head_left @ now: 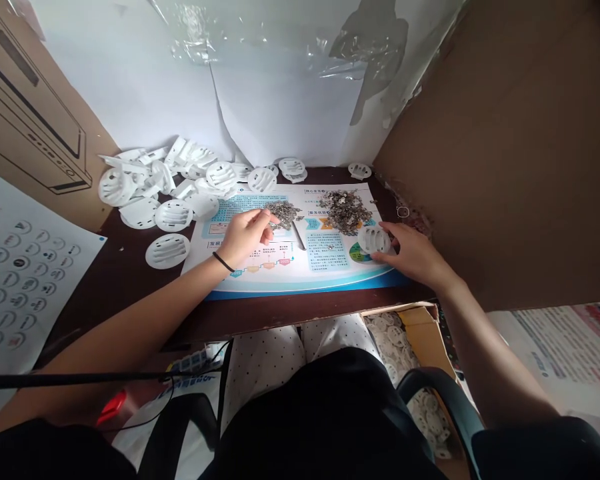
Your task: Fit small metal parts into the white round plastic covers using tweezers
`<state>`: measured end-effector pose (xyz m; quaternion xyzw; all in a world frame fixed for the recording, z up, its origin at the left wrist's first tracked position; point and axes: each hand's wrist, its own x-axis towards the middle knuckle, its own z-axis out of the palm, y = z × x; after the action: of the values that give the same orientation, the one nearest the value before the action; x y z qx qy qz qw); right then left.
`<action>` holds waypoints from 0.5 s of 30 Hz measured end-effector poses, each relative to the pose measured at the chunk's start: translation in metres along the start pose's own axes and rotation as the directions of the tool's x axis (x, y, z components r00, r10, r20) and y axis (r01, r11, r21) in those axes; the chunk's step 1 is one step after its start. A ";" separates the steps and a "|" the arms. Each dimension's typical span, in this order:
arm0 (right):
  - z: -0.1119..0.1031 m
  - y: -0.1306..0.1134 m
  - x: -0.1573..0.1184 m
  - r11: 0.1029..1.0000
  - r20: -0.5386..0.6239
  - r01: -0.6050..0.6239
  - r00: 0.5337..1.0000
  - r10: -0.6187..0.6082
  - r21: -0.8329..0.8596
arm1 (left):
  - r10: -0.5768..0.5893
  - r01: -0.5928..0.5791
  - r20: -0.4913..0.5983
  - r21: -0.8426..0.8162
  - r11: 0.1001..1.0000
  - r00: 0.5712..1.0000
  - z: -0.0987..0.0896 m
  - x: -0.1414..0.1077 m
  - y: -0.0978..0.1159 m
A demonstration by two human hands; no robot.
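1. your left hand (245, 239) lay over the middle of the paper sheet (325, 280), its fingers (266, 223) pinched narrow at the edge of the smaller pile of metal bits (285, 213). whether they held a piece was too small to tell. a loose pinch could have dropped a piece among the others, or nudged the pile apart.
2. your right hand (414, 253) lay near the right edge of the sheet, its fingers (390, 230) spread wide over a slotted white plastic disc (374, 240), resting on it with no clear grip. with so light a hold, the disc could have slid or tipped into the larger pile of metal bits (345, 210) just beside it.
3. both piles sat loose on the smooth sheet near the back edge of the worktop (130, 267). a bumped sheet or a sleeve dragged across it could have scattered them over the edge.
4. a thin metal rod (299, 235) lay on the sheet between the smaller pile and the disc. your hands could have caught it and rolled it into the pieces.
5. white plastic parts (150, 180) were heaped along the back left corner of the worktop, some stacked unevenly. a reach too far left could have knocked them down, and a slipped disc could have been lost among them.
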<state>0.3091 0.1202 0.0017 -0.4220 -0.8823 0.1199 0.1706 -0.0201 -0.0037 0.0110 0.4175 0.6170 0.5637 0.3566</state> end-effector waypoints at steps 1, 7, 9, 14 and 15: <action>-0.002 -0.004 -0.002 0.999 -0.026 0.036 0.999 -0.037 -0.013 | -0.023 0.022 -0.008 -0.039 0.999 1.000 0.001 -0.001 0.002; -0.016 -0.056 0.005 0.947 -0.055 0.292 0.956 -0.287 0.135 | -0.258 0.341 0.257 -0.365 0.866 0.931 0.012 -0.015 0.020; -0.015 -0.078 0.014 0.903 -0.054 0.382 0.924 -0.379 0.194 | -0.291 0.448 0.400 -0.388 0.805 0.869 0.015 -0.019 0.021; -0.001 -0.113 0.040 0.807 -0.026 0.533 0.838 -0.546 0.253 | -0.189 0.447 0.514 -0.443 0.777 0.837 0.012 -0.019 0.014; 0.001 -0.116 0.045 0.794 -0.025 0.551 0.825 -0.564 0.258 | -0.175 0.432 0.504 -0.454 0.779 0.846 0.010 -0.018 0.013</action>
<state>0.2007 0.0839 0.0507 -0.1145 -0.9487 0.1876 0.2274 -0.0024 -0.0159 0.0220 0.3034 0.3928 0.5422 0.6779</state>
